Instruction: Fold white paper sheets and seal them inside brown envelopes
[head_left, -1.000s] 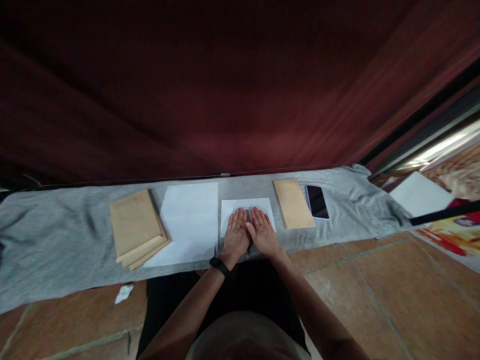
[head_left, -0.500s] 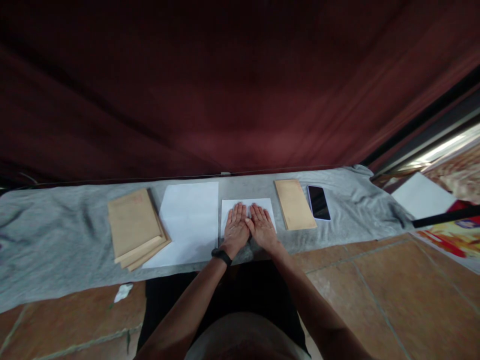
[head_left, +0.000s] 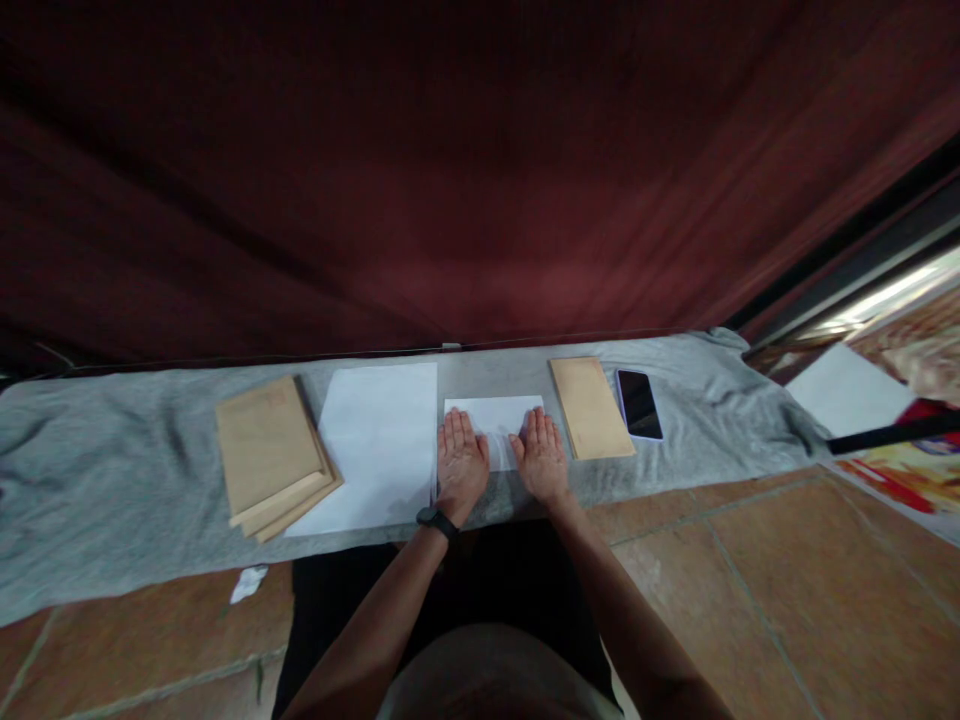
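Observation:
A small white sheet of paper [head_left: 496, 415], apparently folded, lies flat on the grey cloth [head_left: 495, 368] in front of me. My left hand [head_left: 463, 462] rests flat on its left edge, fingers stretched out and the thumb pointing inward. On the right edge my right hand [head_left: 544, 462] lies flat in the same way. Bare paper shows between the two palms, and neither hand grips anything. Left of my left hand is a stack of larger white paper [head_left: 382, 440]. A brown envelope stack [head_left: 592, 408] lies just right of my right hand.
More brown envelopes [head_left: 270, 445] are fanned at the left, overlapping the white stack. A phone [head_left: 639, 405] lies at the right. Behind the cloth hangs a dark red curtain [head_left: 480, 200]. A crumpled white scrap [head_left: 248, 583] is on the tiled floor [head_left: 720, 560].
My hands have slid apart from the middle of the small paper, the left one to its left edge and the right one to its right edge. The paper has stayed in place.

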